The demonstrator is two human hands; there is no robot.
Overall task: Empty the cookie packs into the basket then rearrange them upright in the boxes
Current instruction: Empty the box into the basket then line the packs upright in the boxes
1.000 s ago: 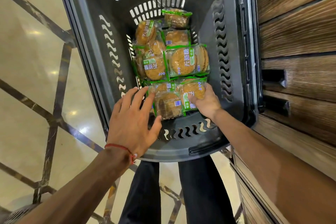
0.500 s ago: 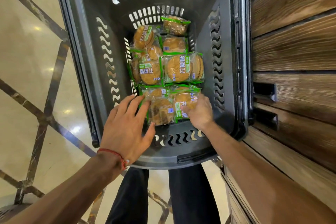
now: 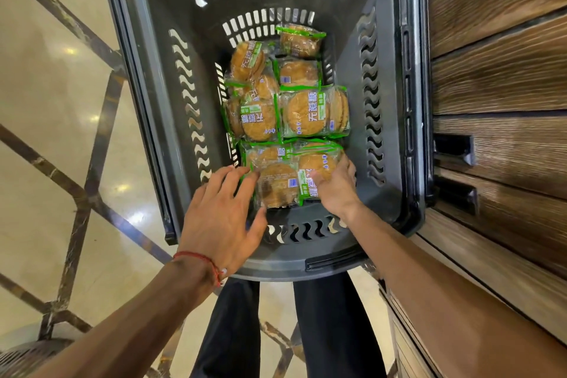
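A glossy cream stone floor [image 3: 36,77] is seen on the left. It is crossed by dark inlaid strips [image 3: 101,120] set in slanting lines, and bright light spots [image 3: 122,188] are reflected in it. The right side is filled by a wall of brown grained wooden planks [image 3: 497,70], on which two black rectangular brackets [image 3: 454,150] are mounted, one above the other. A dark ribbed object [image 3: 27,356] is cut off by the bottom-left corner.

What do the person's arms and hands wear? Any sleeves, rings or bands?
Both forearms are bare, no sleeves in view. The left hand has a thin red thread bracelet at its wrist, with a small white bead. The right hand shows no ring or band.
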